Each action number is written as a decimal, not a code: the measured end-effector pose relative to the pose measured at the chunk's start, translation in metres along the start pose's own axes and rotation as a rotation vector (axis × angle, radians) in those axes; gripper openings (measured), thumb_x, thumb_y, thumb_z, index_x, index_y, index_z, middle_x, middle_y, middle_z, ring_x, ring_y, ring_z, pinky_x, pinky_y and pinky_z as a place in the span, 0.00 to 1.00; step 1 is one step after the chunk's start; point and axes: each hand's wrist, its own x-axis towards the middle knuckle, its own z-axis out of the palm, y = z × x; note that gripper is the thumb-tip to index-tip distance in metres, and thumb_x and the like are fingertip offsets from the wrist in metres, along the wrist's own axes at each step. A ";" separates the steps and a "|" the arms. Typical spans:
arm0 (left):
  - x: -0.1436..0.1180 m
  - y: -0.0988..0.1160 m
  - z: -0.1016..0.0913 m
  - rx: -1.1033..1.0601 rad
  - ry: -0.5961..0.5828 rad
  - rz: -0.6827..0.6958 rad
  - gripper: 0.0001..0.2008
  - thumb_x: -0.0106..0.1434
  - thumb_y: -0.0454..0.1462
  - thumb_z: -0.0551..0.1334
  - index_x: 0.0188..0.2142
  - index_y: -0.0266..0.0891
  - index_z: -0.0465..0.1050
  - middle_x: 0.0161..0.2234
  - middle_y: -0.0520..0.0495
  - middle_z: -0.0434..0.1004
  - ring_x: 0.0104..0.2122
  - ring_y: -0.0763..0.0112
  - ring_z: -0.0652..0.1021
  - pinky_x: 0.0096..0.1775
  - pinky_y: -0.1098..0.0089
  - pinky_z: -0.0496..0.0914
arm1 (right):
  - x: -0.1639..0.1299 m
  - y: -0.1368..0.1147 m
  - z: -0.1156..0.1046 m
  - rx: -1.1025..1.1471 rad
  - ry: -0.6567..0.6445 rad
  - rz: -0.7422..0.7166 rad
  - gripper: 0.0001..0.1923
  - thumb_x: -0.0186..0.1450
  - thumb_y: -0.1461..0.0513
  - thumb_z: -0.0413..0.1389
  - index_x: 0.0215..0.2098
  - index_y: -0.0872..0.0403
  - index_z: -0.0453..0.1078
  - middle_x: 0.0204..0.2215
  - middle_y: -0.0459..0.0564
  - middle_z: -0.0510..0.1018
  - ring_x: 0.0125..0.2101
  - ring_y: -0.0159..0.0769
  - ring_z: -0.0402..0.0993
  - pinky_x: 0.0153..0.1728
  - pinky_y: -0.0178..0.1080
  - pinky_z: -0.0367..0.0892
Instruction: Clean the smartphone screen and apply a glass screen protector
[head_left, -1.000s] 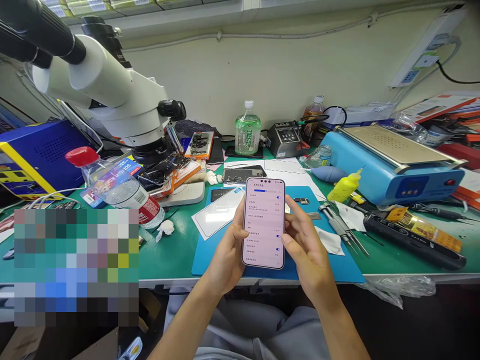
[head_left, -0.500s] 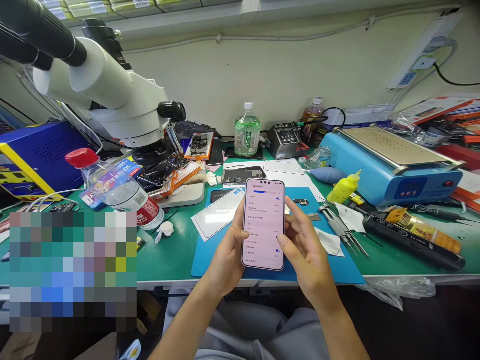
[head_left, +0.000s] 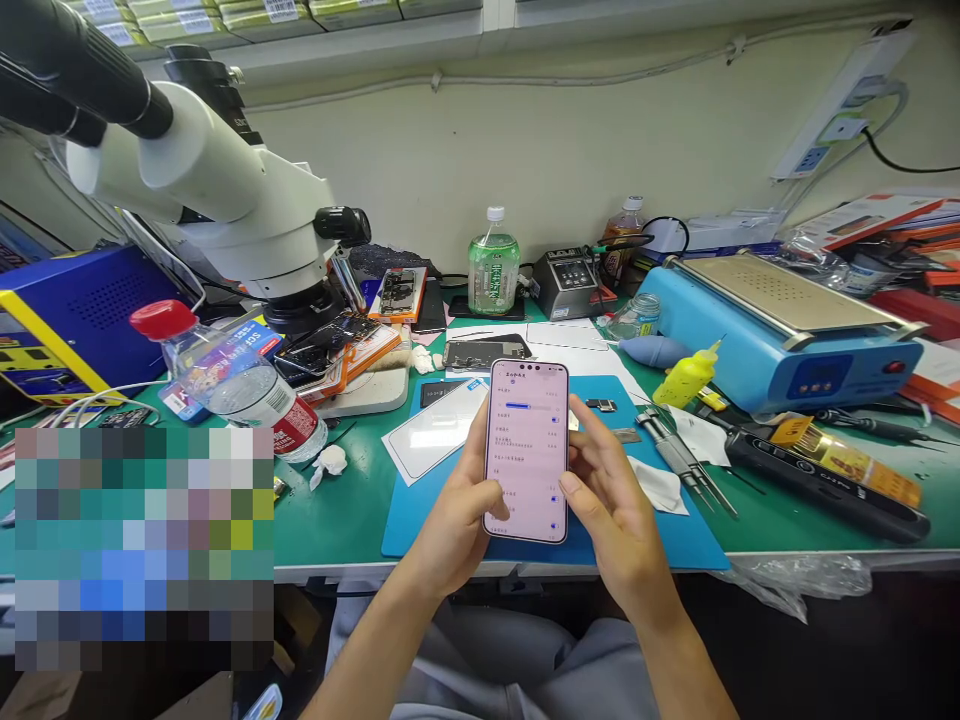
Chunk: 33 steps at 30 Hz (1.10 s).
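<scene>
A smartphone (head_left: 526, 450) with a lit, pinkish settings page is held upright between my hands, above the front of a blue mat (head_left: 435, 520). My left hand (head_left: 461, 505) grips its left edge, the thumb lying over the lower left of the screen. On the other side my right hand (head_left: 611, 500) is closed on the right edge, thumb along the side and fingers behind. Those rear fingers are partly hidden. Behind the phone, a clear-fronted flat panel (head_left: 431, 435) lies slanted on the mat, and a small phone part (head_left: 601, 405) sits to the right.
A microscope (head_left: 225, 190) looms at the left, with a tilted red-capped bottle (head_left: 255, 400) below it. To the right are tweezers (head_left: 679, 450), a yellow squeeze bottle (head_left: 686, 374), a black pen-like tool (head_left: 825, 485) and a blue heating plate (head_left: 787, 320). A green bottle (head_left: 493, 265) stands at the back.
My left thumb has slid down and right across the screen. The page has scrolled, its slider and switches now sitting lower. Both hands keep their hold on the phone.
</scene>
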 end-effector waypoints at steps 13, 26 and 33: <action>0.001 0.001 0.003 -0.069 -0.012 0.014 0.40 0.65 0.32 0.56 0.74 0.59 0.58 0.66 0.55 0.75 0.67 0.51 0.71 0.61 0.56 0.68 | 0.002 0.006 -0.003 -0.022 -0.023 -0.043 0.32 0.77 0.53 0.54 0.77 0.39 0.54 0.67 0.52 0.72 0.61 0.47 0.75 0.59 0.50 0.76; 0.000 0.001 0.005 -0.056 -0.005 0.014 0.37 0.71 0.35 0.60 0.75 0.59 0.55 0.66 0.53 0.77 0.64 0.53 0.75 0.58 0.58 0.72 | 0.001 0.009 -0.003 0.016 -0.024 -0.044 0.32 0.77 0.52 0.55 0.77 0.37 0.55 0.67 0.51 0.72 0.61 0.47 0.74 0.62 0.51 0.75; 0.000 0.003 0.004 -0.036 0.003 -0.003 0.46 0.61 0.26 0.56 0.75 0.61 0.57 0.66 0.56 0.76 0.64 0.56 0.75 0.54 0.63 0.72 | 0.003 0.011 -0.003 0.027 -0.020 -0.057 0.31 0.78 0.52 0.55 0.76 0.37 0.55 0.66 0.50 0.73 0.60 0.45 0.74 0.61 0.49 0.74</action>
